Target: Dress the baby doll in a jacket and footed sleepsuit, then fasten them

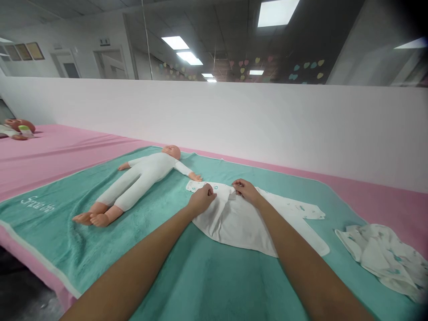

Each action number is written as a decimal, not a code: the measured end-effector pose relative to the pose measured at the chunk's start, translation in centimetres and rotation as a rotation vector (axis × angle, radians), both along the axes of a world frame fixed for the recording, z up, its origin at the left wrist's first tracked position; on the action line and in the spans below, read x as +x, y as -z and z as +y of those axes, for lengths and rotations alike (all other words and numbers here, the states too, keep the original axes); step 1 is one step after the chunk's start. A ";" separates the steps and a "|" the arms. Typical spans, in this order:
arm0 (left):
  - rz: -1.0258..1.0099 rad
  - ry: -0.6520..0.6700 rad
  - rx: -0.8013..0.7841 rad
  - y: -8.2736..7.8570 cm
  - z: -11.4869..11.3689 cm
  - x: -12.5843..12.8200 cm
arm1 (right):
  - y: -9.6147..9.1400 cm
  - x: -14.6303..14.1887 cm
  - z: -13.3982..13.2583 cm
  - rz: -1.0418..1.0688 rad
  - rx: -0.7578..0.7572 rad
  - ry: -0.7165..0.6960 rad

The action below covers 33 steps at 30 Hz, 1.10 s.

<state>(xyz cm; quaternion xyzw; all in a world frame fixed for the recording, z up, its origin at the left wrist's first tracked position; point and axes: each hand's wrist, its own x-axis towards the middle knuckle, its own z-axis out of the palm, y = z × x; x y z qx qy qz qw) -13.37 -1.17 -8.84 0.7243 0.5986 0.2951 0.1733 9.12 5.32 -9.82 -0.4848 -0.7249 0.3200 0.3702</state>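
Observation:
A white baby shirt (234,218) with small printed figures on its sleeves lies spread on a green towel (214,285). My left hand (202,199) is closed on the shirt's cloth near its left sleeve. At the upper middle of the garment, my right hand (246,191) pinches the fabric with bent fingers. The cloth between the hands is slightly raised and creased. To the left, a baby doll (143,176) in a white body lies on its back, arms out, one hand touching or close to the shirt's left sleeve.
A crumpled white printed cloth (388,258) lies at the right. Pink sheeting (67,147) covers the table under the towel. Another doll (23,125) and a green-capped bottle (25,130) are at the far left. A white wall (234,116) with mirrors stands behind.

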 end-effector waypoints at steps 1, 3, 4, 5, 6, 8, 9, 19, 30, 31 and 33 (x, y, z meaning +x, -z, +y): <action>-0.056 0.006 -0.004 0.0 0.0 -0.1 | -0.1 0.3 0.0 -0.011 -0.007 0.000; -0.145 0.031 -0.004 0.0 0.1 -0.3 | -0.2 0.7 -0.2 -0.063 0.002 0.003; -0.171 0.038 0.001 0.0 0.1 -0.3 | -0.3 0.9 -0.2 -0.098 0.013 0.006; -0.183 0.036 0.005 0.0 0.0 -0.4 | -0.3 0.9 -0.3 -0.134 0.025 0.009; -0.184 0.025 0.006 -0.1 0.0 -0.3 | -0.3 0.9 -0.3 -0.168 0.038 0.014; -0.169 0.003 0.005 -0.2 -0.1 -0.3 | -0.2 0.7 -0.4 -0.213 0.064 0.029; -0.160 -0.001 0.000 -0.3 -0.2 -0.2 | -0.2 0.5 -0.3 -0.229 0.080 0.040; 0.028 -0.069 0.011 0.0 -0.2 0.2 | 0.1 -0.6 -0.2 -0.359 0.197 0.100; 0.215 -0.071 0.068 0.1 -0.5 0.3 | 0.2 -3.3 -1.2 -0.505 0.361 -0.137; 0.232 -0.072 0.073 0.1 -0.5 0.3 | 0.3 -3.4 -1.1 -0.531 0.352 -0.138; 0.268 -0.070 0.087 0.0 -0.6 0.4 | 0.5 -3.6 -0.9 -0.577 0.336 -0.117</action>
